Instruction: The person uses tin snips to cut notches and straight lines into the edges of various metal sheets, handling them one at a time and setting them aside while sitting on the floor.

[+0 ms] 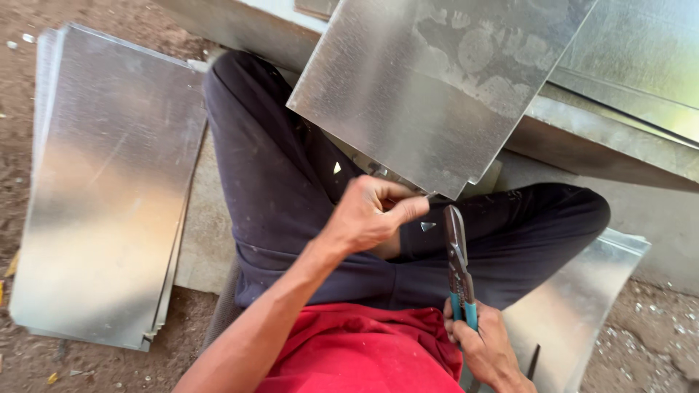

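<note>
I sit cross-legged on the ground in dark trousers. A shiny metal sheet [437, 80] leans over my lap, its lower corner near my knees. My left hand [371, 215] has its fingers closed at that sheet's lower edge, pinching it. My right hand [488, 346] grips the teal handles of a pair of tin snips [457, 262], blades pointing up and shut, a little below the sheet's corner. Small triangular metal offcuts [427, 226] lie on my trousers.
A stack of metal sheets [109, 182] lies on the dirt at the left. More metal sheets [619, 65] lean at the top right, and another sheet [575, 306] lies under my right leg. Bare soil [648, 335] shows at the lower right.
</note>
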